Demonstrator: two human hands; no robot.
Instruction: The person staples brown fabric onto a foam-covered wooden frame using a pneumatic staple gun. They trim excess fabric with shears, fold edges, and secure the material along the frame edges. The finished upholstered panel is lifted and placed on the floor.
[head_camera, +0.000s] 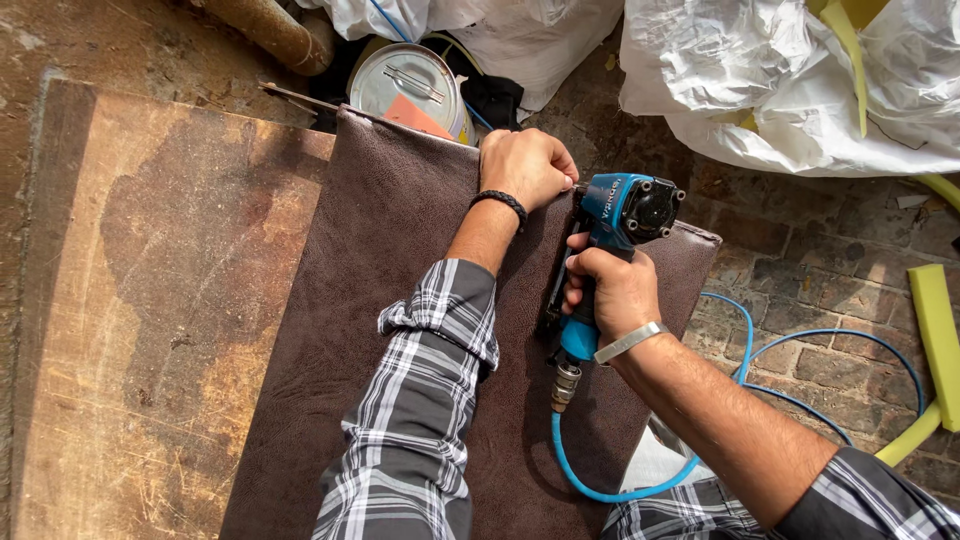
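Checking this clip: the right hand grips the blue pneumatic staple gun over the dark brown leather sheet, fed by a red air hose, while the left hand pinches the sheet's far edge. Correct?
Not quite. The head view shows the air hose is blue, not red. The rest holds: the right hand grips the blue pneumatic staple gun over the dark brown leather sheet, and the left hand pinches its far edge.

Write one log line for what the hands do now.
left hand: pinches brown leather edge | right hand: grips blue air stapler | blue hose attached
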